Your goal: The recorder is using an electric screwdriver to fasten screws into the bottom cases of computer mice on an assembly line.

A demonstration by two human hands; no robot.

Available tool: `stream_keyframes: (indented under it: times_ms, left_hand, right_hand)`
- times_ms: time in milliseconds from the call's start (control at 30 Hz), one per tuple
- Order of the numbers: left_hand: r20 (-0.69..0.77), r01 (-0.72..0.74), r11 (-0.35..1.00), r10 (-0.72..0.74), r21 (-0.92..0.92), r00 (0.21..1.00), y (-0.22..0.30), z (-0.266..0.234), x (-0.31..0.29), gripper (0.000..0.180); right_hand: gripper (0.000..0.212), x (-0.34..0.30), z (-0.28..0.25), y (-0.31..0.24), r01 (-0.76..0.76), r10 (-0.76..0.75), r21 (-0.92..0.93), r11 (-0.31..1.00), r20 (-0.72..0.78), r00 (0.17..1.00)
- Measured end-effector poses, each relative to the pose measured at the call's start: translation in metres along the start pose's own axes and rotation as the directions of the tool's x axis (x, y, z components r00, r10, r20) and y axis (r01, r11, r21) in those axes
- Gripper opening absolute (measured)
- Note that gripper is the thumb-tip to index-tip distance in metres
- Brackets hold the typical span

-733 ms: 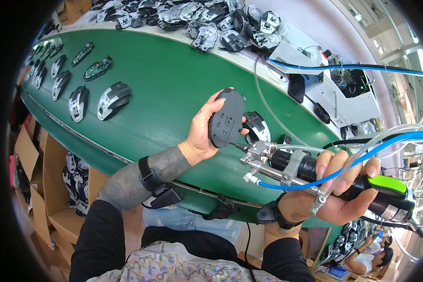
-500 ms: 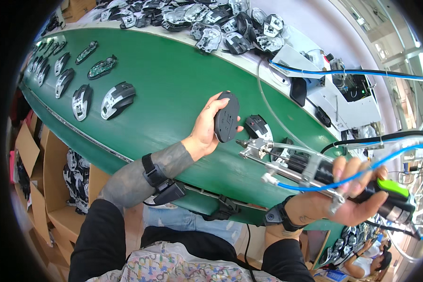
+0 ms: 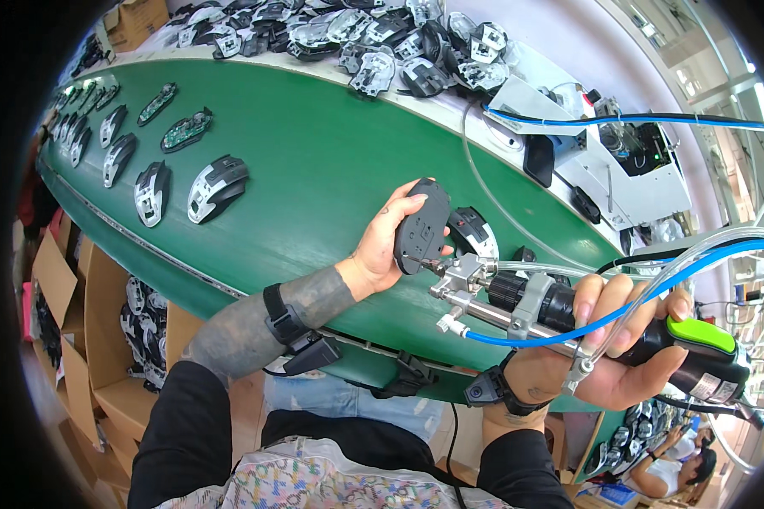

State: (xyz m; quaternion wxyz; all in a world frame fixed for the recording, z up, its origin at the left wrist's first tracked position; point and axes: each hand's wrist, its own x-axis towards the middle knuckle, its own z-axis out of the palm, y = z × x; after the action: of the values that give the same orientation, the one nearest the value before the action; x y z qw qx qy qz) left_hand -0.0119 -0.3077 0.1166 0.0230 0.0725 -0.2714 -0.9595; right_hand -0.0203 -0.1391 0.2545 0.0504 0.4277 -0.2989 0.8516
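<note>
My left hand (image 3: pixel 377 248) grips a black computer mouse base (image 3: pixel 424 225), tilted with its underside showing, above the green belt (image 3: pixel 314 170). My right hand (image 3: pixel 624 339) is wrapped round a black power screwdriver (image 3: pixel 552 304) with a bright green lever. A metal nozzle block (image 3: pixel 464 276) sits at the screwdriver's front, and its tip meets the lower end of the mouse base. A blue air hose and clear tubes run along the tool. Just behind the mouse base, a black and white mouse shell (image 3: pixel 474 233) lies on the belt, partly hidden.
Several mouse shells (image 3: pixel 216 188) and green circuit boards (image 3: pixel 187 129) lie on the belt's left. A heap of mouse parts (image 3: pixel 373 72) fills the far ledge. A white machine (image 3: pixel 632 182) stands at the right. Cardboard boxes (image 3: pixel 110 365) stand lower left; another person (image 3: pixel 666 471) sits lower right.
The screwdriver has moved left and its tip now meets the mouse base. My left hand has shifted slightly right and down, with the base more tilted.
</note>
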Motion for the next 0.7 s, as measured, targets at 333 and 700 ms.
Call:
stream_keyframes:
  times_ms: [333, 700]
  left_hand:
    - [0.042, -0.025, 0.999, 0.027, -0.048, 0.999, -0.002, 0.000, 0.001, 0.043]
    - [0.420, -0.467, 0.062, 0.346, 0.882, 0.839, 0.024, -0.027, 0.018, 0.054]
  right_hand:
    - [0.036, 0.002, 0.004, 0.000, -0.012, 0.012, 0.003, 1.000, -0.016, 1.000]
    - [0.040, 0.003, 0.005, 0.002, -0.178, 0.129, -0.263, 0.948, -0.192, 0.973]
